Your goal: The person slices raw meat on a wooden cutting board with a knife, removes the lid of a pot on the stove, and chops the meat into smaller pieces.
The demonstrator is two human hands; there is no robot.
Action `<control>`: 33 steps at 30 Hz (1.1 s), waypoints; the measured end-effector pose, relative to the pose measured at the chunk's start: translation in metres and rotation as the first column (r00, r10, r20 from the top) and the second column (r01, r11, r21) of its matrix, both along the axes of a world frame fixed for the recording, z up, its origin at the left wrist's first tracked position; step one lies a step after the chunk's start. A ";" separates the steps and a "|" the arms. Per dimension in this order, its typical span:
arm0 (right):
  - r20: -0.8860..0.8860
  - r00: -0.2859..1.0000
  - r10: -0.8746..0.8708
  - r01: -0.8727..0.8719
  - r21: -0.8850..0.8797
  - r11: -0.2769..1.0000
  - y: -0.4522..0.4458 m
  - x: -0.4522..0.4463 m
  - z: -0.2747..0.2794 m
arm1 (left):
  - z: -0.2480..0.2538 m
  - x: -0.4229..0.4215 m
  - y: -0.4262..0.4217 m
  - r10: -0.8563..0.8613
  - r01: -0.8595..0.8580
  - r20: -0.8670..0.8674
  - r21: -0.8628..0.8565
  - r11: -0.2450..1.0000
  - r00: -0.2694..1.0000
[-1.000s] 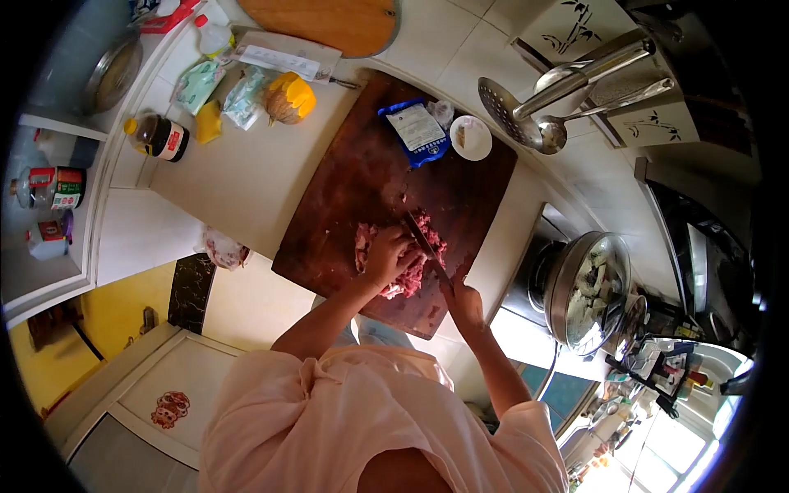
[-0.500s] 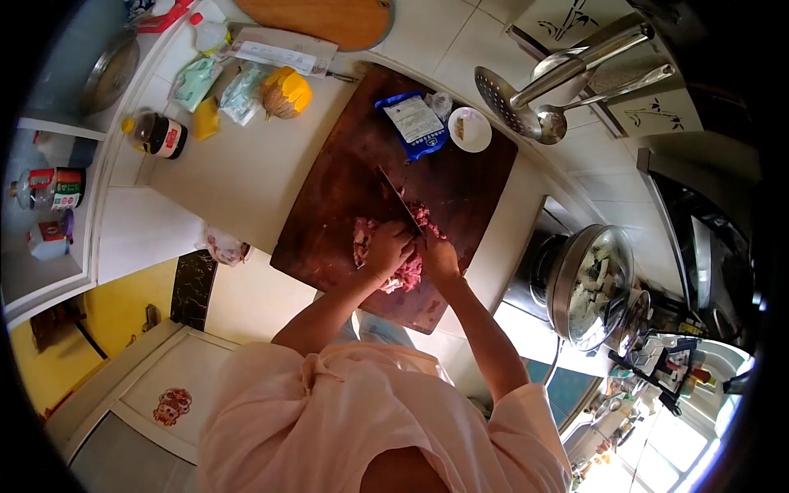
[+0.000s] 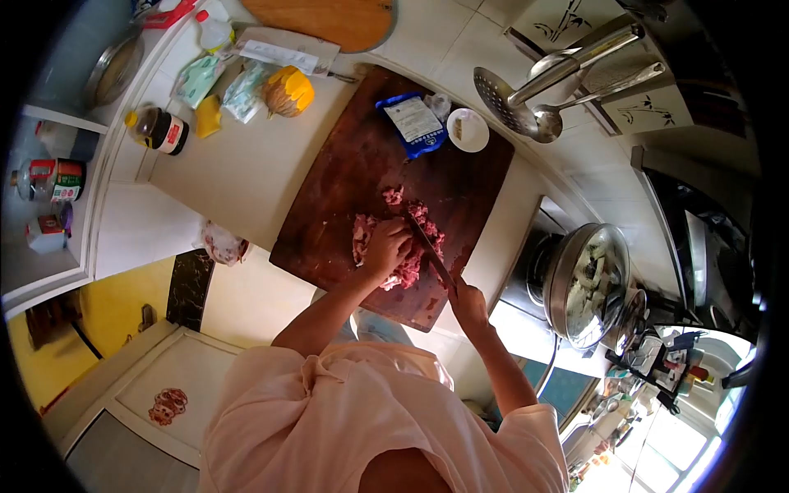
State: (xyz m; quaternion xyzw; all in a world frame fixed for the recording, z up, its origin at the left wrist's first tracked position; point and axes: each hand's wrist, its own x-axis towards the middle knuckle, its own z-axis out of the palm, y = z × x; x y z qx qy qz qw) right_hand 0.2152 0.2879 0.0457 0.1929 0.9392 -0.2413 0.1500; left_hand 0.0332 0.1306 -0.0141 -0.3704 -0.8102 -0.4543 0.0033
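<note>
Cut red meat (image 3: 429, 226) lies on a dark wooden board (image 3: 337, 185), with a small clump (image 3: 393, 195) apart above the main heap. My left hand (image 3: 386, 248) presses on the meat with its fingers curled together, left of the blade. A knife (image 3: 429, 251) runs diagonally across the heap, its tip pointing up and left. Its handle is in my right hand (image 3: 468, 306), whose fingers are wrapped round it near the board's right edge. Farther up the board are a blue packet (image 3: 413, 125), a crumpled clear wrapper (image 3: 438, 105) and a small white dish (image 3: 468, 131).
A cut pumpkin (image 3: 288, 91), plastic bags (image 3: 245, 92) and a dark sauce bottle (image 3: 157, 130) stand at the upper left. A glass-lidded pan (image 3: 588, 286) sits on the stove at right. A slotted ladle (image 3: 503, 103) hangs at the upper right.
Since half a second ago, my right hand and the knife have moved down and to the right, with the blade lower on the meat. A small clump now shows above the heap.
</note>
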 end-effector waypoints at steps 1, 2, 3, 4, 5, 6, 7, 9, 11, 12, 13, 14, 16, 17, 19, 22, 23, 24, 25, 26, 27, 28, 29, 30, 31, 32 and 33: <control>0.013 1.000 -0.007 0.007 0.031 0.999 -0.003 -0.001 -0.007 | 0.001 -0.001 0.000 -0.020 0.021 0.024 -0.035 0.999 1.000; -0.010 0.999 -0.041 0.041 0.001 0.999 -0.005 -0.004 -0.016 | 0.003 -0.001 0.000 -0.042 0.045 0.051 -0.071 0.996 0.998; -0.033 0.997 -0.076 0.075 -0.030 0.997 -0.010 -0.018 -0.022 | 0.000 0.000 0.001 -0.045 0.052 0.064 -0.100 0.994 0.997; -0.057 0.992 -0.112 0.108 -0.062 0.992 -0.013 -0.034 -0.027 | -0.004 0.001 0.002 -0.049 0.058 0.074 -0.129 0.990 0.996; -0.120 0.987 -0.105 0.099 -0.056 0.994 -0.016 -0.051 -0.036 | -0.006 -0.001 0.003 -0.051 0.063 0.081 -0.157 0.986 0.995; -0.182 0.978 -0.098 0.090 -0.052 0.995 -0.018 -0.069 -0.045 | -0.006 -0.002 0.004 -0.070 0.085 0.100 -0.151 0.985 0.992; -0.202 0.976 -0.076 0.070 -0.035 0.997 -0.020 -0.085 -0.050 | -0.006 -0.003 0.004 -0.090 0.107 0.120 -0.145 0.984 0.989; -0.262 0.963 -0.058 0.052 -0.033 0.998 -0.018 -0.108 -0.056 | -0.007 0.001 0.004 -0.131 0.156 0.160 -0.156 0.975 0.978; -0.357 0.932 -0.053 0.031 -0.066 0.997 -0.014 -0.126 -0.060 | -0.012 -0.002 0.002 -0.150 0.186 0.189 -0.194 0.963 0.970; -0.382 0.920 -0.085 0.040 -0.124 0.992 -0.015 -0.128 -0.057 | -0.012 -0.002 -0.001 -0.145 0.160 0.116 -0.138 0.977 0.983; -0.402 0.908 -0.118 0.048 -0.180 0.983 -0.015 -0.130 -0.045 | -0.011 0.000 -0.004 -0.137 0.140 0.044 -0.078 0.987 0.990; -0.419 0.896 -0.150 0.053 -0.234 0.971 -0.013 -0.131 -0.032 | -0.010 0.002 -0.006 -0.122 0.122 -0.026 -0.013 0.992 0.992; -0.336 0.917 -0.217 0.128 -0.266 0.955 -0.009 -0.119 0.007 | 0.011 0.003 -0.010 -0.074 0.076 -0.142 0.005 0.997 0.987; -0.391 0.899 -0.200 0.108 -0.244 0.964 -0.004 -0.112 0.019 | 0.020 0.005 -0.010 -0.053 0.058 -0.199 0.019 0.998 0.979; -0.296 0.924 -0.244 0.165 -0.267 0.949 0.002 -0.098 0.052 | 0.015 0.016 0.004 -0.243 0.230 -0.126 -0.115 0.966 0.962; -0.306 0.918 -0.252 0.162 -0.293 0.942 0.011 -0.062 0.043 | 0.011 0.025 0.025 -0.309 0.259 -0.147 -0.283 0.923 0.940; -0.310 0.927 -0.212 0.156 -0.197 0.968 0.012 -0.051 0.044 | 0.008 0.025 0.029 -0.298 0.233 -0.182 -0.308 0.922 0.937; -0.302 0.925 -0.232 0.180 -0.190 0.965 0.008 -0.040 0.046 | 0.002 0.026 0.032 -0.288 0.207 -0.215 -0.334 0.920 0.933; -0.294 0.922 -0.252 0.204 -0.184 0.961 0.002 -0.030 0.046 | -0.001 0.027 0.034 -0.216 0.145 -0.195 -0.326 0.934 0.957; -0.286 0.918 -0.274 0.230 -0.178 0.957 -0.002 -0.019 0.047 | -0.005 0.026 0.032 -0.201 0.158 -0.118 -0.300 0.941 0.973; -0.236 0.937 -0.259 0.232 -0.134 0.963 -0.002 -0.004 0.035 | -0.005 0.023 0.031 -0.186 0.168 -0.042 -0.273 0.947 0.982; -0.184 0.952 -0.244 0.231 -0.091 0.969 -0.004 0.006 0.028 | 0.003 0.019 0.030 -0.170 0.173 0.034 -0.246 0.954 0.985; -0.181 0.935 -0.305 0.280 -0.151 0.948 -0.009 0.015 0.022 | 0.012 0.021 0.027 -0.096 0.061 -0.131 -0.247 0.967 0.987; -0.180 0.926 -0.332 0.301 -0.177 0.937 -0.015 0.019 0.022 | 0.014 0.021 0.024 -0.114 0.077 -0.143 -0.241 0.967 0.983; -0.158 0.928 -0.338 0.312 -0.171 0.935 -0.020 0.023 0.020 | 0.015 0.021 0.021 -0.132 0.093 -0.156 -0.236 0.967 0.979; -0.136 0.929 -0.343 0.320 -0.165 0.933 -0.024 0.028 0.016 | 0.016 0.020 0.019 -0.149 0.107 -0.168 -0.232 0.967 0.974; -0.160 0.933 -0.321 0.296 -0.158 0.942 -0.027 0.031 0.011 | 0.014 0.019 0.019 -0.170 0.139 -0.156 -0.192 0.971 0.973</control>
